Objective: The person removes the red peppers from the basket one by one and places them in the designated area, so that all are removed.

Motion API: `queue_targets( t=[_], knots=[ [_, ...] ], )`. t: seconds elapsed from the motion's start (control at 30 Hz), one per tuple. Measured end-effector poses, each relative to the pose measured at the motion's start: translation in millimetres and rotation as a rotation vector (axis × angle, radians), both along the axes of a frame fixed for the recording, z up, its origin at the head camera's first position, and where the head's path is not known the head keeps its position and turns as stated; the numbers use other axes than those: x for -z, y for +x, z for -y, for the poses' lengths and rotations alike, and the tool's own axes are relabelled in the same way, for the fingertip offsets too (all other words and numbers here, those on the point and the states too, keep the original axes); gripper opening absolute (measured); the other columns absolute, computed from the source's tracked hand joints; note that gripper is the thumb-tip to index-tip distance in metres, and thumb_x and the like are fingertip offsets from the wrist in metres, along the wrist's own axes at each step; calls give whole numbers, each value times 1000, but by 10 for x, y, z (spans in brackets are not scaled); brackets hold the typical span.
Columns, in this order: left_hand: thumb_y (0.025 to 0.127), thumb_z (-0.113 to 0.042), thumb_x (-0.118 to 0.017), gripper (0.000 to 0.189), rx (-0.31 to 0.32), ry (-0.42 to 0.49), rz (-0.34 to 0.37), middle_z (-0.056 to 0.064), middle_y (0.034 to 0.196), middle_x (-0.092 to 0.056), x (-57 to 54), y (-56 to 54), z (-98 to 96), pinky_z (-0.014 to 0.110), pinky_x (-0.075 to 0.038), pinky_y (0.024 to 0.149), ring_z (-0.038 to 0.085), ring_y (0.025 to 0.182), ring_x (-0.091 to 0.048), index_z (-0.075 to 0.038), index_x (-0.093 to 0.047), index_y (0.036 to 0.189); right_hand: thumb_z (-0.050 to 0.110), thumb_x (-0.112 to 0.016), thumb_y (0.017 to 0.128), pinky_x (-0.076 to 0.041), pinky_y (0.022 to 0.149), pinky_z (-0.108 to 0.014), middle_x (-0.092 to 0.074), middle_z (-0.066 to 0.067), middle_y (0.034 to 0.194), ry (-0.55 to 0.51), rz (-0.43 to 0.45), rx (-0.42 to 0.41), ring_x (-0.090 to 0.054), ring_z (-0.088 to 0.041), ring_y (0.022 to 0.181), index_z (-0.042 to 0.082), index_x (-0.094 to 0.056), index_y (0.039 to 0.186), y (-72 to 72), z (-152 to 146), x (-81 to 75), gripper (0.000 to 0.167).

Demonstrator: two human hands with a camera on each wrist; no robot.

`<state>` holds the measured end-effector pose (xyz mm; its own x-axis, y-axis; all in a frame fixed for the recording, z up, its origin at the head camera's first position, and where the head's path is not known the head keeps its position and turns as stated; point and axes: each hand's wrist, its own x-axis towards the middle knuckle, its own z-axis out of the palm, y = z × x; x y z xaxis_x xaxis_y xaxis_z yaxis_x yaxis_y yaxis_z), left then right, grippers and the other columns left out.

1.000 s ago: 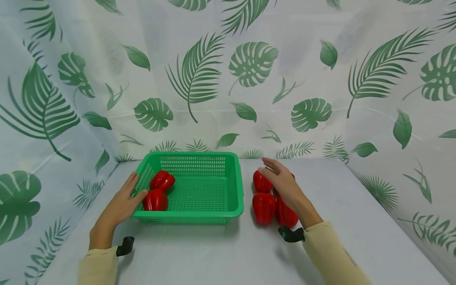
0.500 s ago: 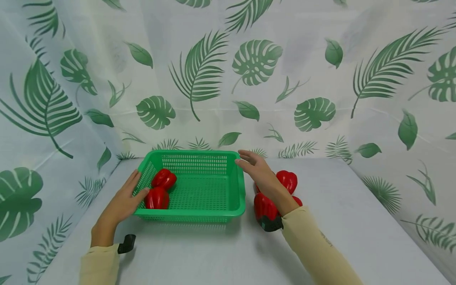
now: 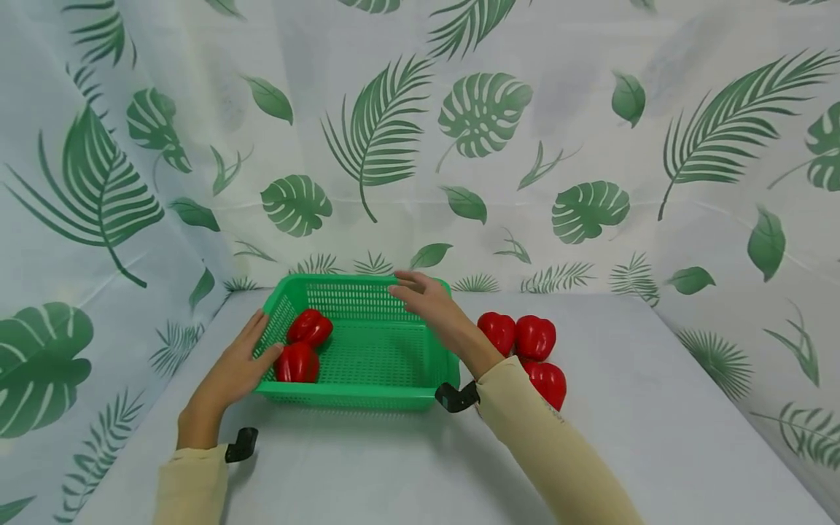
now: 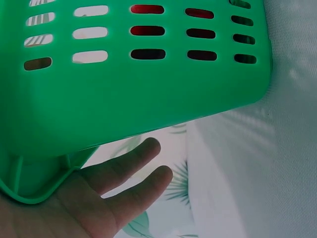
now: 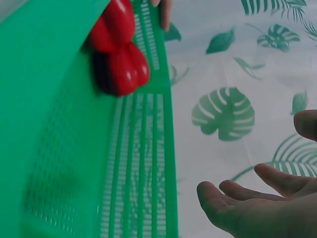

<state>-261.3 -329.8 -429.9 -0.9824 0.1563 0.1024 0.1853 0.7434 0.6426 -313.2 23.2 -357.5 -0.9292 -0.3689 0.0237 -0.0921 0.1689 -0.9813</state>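
- One red pepper [image 3: 297,362] lies in the near left corner of the green basket [image 3: 357,397]; a second red pepper [image 3: 310,328] lies just behind it, and the two touch.
- The basket stands upright on the white table [image 3: 335,467], its long sides running left to right.
- The left hand [image 3: 230,372] rests against the basket's left side, its thumb reaching over the rim beside the front pepper. Its fingers lie straight along the outside and do not curl round the rim.
- The right hand [image 3: 436,306] hangs over the right rear part of the basket, palm turned toward the left. Its fingers reach out loosely with the thumb spread well apart from them, and it holds nothing.
- More peppers sit on the table, right of the basket: a back left pepper [image 3: 496,332] and a back right pepper [image 3: 535,337] side by side, with a nearer pepper [image 3: 547,383] in front. The right sleeve [image 3: 558,452] covers part of this group, so the full count cannot be told.
- Each wrist carries a small black camera, the left one [image 3: 241,445] and the right one [image 3: 457,397].
- Behind the table hangs a white cloth [image 3: 499,240] printed with green leaves.
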Motion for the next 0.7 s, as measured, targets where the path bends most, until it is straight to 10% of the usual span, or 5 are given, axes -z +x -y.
queue_targets(
  t=[0.7],
  knots=[
    [113,-35,-51,77,-8,17,-18,27,176,-8,35,-14,22,76,-15,121,54,158,-11,6,-16,168,29,-58,112,-40,121,-49,-42,-14,166,-92,118,-58,-40,-40,152,9,-48,160,-349,782,71,53]
  ],
)
